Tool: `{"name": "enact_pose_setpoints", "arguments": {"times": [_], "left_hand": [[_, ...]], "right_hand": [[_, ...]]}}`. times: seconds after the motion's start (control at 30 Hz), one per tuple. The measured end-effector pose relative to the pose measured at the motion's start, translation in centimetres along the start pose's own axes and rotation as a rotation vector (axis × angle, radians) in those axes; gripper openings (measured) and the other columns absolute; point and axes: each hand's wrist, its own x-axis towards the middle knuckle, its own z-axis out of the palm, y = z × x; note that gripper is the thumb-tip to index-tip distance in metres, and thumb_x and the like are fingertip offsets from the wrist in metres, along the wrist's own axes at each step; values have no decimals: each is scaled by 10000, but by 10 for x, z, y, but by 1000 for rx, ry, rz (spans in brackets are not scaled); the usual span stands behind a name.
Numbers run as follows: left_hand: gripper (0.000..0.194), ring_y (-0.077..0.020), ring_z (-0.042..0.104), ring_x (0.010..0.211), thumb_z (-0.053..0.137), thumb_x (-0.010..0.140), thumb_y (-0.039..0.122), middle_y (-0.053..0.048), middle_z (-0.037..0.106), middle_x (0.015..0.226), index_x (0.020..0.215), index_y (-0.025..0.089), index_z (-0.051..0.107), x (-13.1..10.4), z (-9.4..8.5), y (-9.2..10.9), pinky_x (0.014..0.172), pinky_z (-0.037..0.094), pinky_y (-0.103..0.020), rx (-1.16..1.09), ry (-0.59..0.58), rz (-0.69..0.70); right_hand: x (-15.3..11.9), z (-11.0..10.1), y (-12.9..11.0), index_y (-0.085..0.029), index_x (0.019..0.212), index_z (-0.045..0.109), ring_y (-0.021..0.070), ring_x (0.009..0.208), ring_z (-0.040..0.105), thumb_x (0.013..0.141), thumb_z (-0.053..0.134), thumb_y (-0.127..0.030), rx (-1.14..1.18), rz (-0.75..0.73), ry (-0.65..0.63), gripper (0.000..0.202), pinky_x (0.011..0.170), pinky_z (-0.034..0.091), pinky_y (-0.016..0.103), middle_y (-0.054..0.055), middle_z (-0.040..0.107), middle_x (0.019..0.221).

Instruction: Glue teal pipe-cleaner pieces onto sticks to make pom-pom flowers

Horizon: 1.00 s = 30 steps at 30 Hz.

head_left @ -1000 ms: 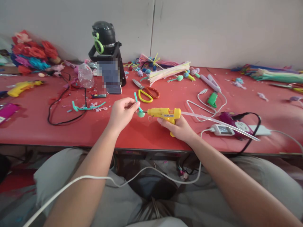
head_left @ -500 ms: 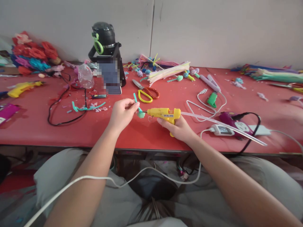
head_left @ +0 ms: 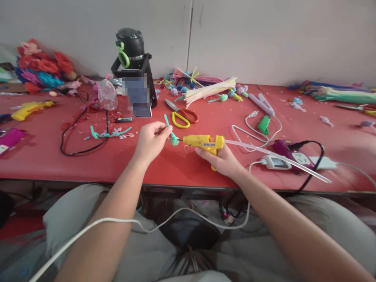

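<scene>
Between its thumb and fingers, my left hand [head_left: 153,140] pinches a green pipe-cleaner piece [head_left: 174,139], whose straight stem sticks up past the fingertips and whose rounded, fuzzy end hangs below. My right hand [head_left: 221,158] is wrapped round the handle of a yellow glue gun [head_left: 202,141]. The gun points left, its nozzle tip at the right side of the green fuzzy end; whether they touch is too small to tell. A long clear glue stick [head_left: 279,158] extends from the gun's rear to the right.
Scissors [head_left: 181,117] lie just beyond my hands on the red table [head_left: 176,168]. Behind are a phone [head_left: 138,92], a black bottle [head_left: 131,45] and pipe cleaners [head_left: 210,91]. A purple power strip [head_left: 293,156] sits right; a second glue gun [head_left: 32,109] lies left. A white cable crosses my lap.
The green piece has tilted slightly in my left fingers, its upper stem leaning a little more to the left. The view has shifted slightly; my right hand keeps its hold.
</scene>
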Motion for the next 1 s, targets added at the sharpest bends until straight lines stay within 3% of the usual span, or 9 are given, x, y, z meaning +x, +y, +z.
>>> {"name": "enact_pose_setpoints", "arguments": {"times": [0.17,0.33,0.47,0.57,0.67,0.8,0.9,0.97,1.0], "left_hand": [[181,-168,676,641,716,852,327,-31,709,663,740,186,701,3,-14,9,634,525,-273,8,77,25],[147,-155,669,658,756,825,331,-13,716,704,770,198,730,4,-37,12,631,527,-258,84,176,92],[136,-160,669,678,757,813,324,-9,710,711,768,200,724,4,-49,14,645,535,-266,142,202,90],[139,-157,661,664,749,814,320,-13,701,708,755,198,713,5,-53,14,623,522,-265,185,217,91],[145,-161,665,656,740,821,332,-20,709,726,765,202,711,6,-57,11,595,517,-266,235,226,101],[121,-173,686,667,725,824,311,-26,726,741,774,203,706,7,-60,10,599,530,-271,288,222,101],[88,-174,698,682,712,818,254,-23,734,729,753,197,696,7,-58,12,644,536,-273,334,224,104],[79,-173,704,688,706,816,230,-20,739,721,746,195,696,7,-56,13,674,536,-272,355,224,127],[79,-172,706,689,706,817,225,-18,741,718,745,194,697,7,-55,13,682,536,-270,364,221,139]], "right_hand": [[-1,-4,-6,-220,1132,754,207,756,670,930,637,-553,-144,56,24,406,704,533,334,40,754,886],[9,-31,-3,-195,895,737,215,665,610,849,668,-586,-526,195,237,400,606,434,322,52,695,750],[18,-45,3,-184,808,671,201,652,571,806,700,-536,-665,262,326,353,595,389,317,53,655,726],[16,-50,-4,-200,775,608,188,633,544,797,705,-528,-772,289,309,343,575,360,311,46,635,725],[4,-60,-20,-221,745,573,198,623,539,769,703,-653,-934,391,262,451,549,339,306,44,615,701],[-19,-73,-40,-236,550,456,175,523,476,809,569,-811,-1037,580,90,641,513,310,318,29,524,554],[-25,-59,-46,-225,596,495,153,530,476,909,554,-693,-838,348,-106,566,531,337,315,15,534,571],[-16,-36,-46,-222,777,618,169,638,567,974,553,-522,-600,124,-210,364,611,423,315,26,638,707],[-5,-23,-46,-221,868,647,179,696,606,989,548,-441,-513,37,-199,269,652,456,319,36,683,788]]}}
